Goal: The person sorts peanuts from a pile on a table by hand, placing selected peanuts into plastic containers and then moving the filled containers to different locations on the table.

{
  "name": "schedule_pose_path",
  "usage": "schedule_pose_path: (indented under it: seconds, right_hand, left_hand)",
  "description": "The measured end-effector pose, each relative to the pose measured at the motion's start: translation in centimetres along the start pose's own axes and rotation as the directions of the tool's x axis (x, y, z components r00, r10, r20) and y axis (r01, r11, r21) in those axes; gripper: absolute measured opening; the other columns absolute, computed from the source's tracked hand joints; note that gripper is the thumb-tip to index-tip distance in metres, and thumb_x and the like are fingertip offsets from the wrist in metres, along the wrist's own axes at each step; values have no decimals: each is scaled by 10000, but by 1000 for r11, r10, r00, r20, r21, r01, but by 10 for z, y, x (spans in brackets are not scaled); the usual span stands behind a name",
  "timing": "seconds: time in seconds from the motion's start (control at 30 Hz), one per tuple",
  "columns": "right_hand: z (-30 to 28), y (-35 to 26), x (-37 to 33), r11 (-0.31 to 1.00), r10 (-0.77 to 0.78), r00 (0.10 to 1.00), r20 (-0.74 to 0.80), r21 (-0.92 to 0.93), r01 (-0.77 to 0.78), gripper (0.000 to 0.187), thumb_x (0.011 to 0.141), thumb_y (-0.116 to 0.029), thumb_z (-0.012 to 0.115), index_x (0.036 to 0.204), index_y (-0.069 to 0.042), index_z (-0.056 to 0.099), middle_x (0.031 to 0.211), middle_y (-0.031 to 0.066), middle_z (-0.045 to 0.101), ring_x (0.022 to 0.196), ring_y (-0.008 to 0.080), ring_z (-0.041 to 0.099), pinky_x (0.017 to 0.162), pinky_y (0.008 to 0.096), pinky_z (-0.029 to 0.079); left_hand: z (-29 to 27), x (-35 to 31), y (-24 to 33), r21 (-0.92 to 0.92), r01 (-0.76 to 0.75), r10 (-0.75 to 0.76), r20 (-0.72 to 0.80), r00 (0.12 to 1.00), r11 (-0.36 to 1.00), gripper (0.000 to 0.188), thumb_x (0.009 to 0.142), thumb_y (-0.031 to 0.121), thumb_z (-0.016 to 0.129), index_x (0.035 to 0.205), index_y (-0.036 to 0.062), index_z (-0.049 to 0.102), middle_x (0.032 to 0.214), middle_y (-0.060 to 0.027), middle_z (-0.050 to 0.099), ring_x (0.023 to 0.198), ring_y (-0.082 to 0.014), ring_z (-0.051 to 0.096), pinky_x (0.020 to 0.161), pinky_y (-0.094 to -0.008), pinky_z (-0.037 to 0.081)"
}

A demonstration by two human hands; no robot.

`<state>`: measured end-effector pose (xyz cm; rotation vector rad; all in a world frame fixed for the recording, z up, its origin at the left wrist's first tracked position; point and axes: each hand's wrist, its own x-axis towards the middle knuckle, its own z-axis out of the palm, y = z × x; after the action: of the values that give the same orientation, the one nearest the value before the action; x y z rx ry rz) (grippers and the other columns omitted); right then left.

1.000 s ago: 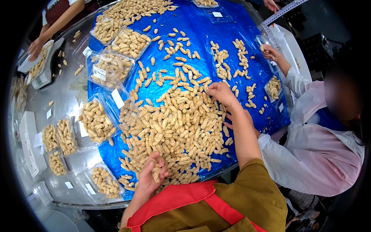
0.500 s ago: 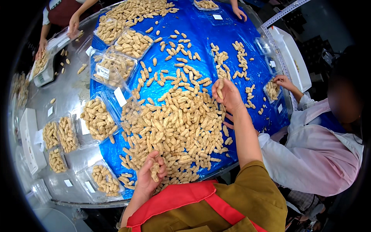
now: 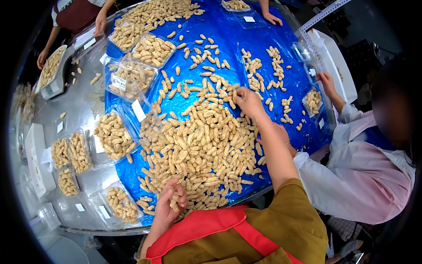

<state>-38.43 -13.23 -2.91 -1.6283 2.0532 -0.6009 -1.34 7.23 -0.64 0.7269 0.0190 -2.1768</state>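
A big heap of unshelled peanuts [image 3: 206, 141] lies on blue sheeting [image 3: 184, 39] in front of me. Low at the heap's near edge, my left hand [image 3: 167, 200] is curled around peanuts [image 3: 174, 202]; how many is hidden by the fingers. My right hand [image 3: 250, 104] reaches over the far right side of the heap, thumb and fingers pinched on a peanut [image 3: 234, 96]. Other loose peanuts lie just left of those fingertips. Beneath my right forearm, a co-worker's hand [image 3: 281, 134] is partly hidden.
Clear plastic boxes of peanuts [image 3: 113, 134] stand left on a metal table [image 3: 83, 116]. A white tray of peanuts [image 3: 55, 66] is far left beside a person in an apron. At right, a co-worker's other hand [image 3: 327, 83] is above a filled box [image 3: 312, 102]. A white bin [image 3: 336, 66] stands behind.
My right hand has moved left, turning palm down over the peanuts. My left hand has barely shifted. The right co-worker's hand has lifted off the box; the far-left person's hands have moved apart from the tray.
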Motion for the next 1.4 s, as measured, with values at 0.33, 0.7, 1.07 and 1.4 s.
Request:
schedule_pose_path:
  seconds: [0.33,0.7,1.07,1.4]
  right_hand:
    - [-36,-8,4,949,294,946,135,74,-306,194,859,-240,638,962,-81,681,790,85,659,751,169,638,607,345,493]
    - [-18,-1,-10,985,169,986,-11,-41,-169,201,860,-206,642,1006,-68,633,801,87,616,723,218,618,637,384,499]
    - [-12,13,6,974,223,975,25,39,-224,339,904,-155,568,1229,-56,574,899,116,656,640,169,606,594,346,514]
    - [-12,15,25,982,186,982,20,-38,-185,363,889,-158,603,1242,-74,579,950,114,660,806,215,651,698,375,538]
  left_hand:
    - [3,0,2,1,31,-31,81,996,1000,324,933,267,536,1212,103,513,780,-68,528,536,-165,478,488,-282,385]
    - [4,2,-4,6,17,-17,-3,1000,1000,267,941,286,495,1094,72,540,716,-86,522,545,-210,492,465,-298,397]
    - [-15,-56,0,162,53,-34,-117,993,985,292,957,316,479,993,39,563,703,-71,521,547,-153,477,483,-242,378]
    - [-119,-206,-7,778,628,87,-627,775,19,288,891,290,560,788,36,647,698,-72,656,608,-192,611,591,-275,478]
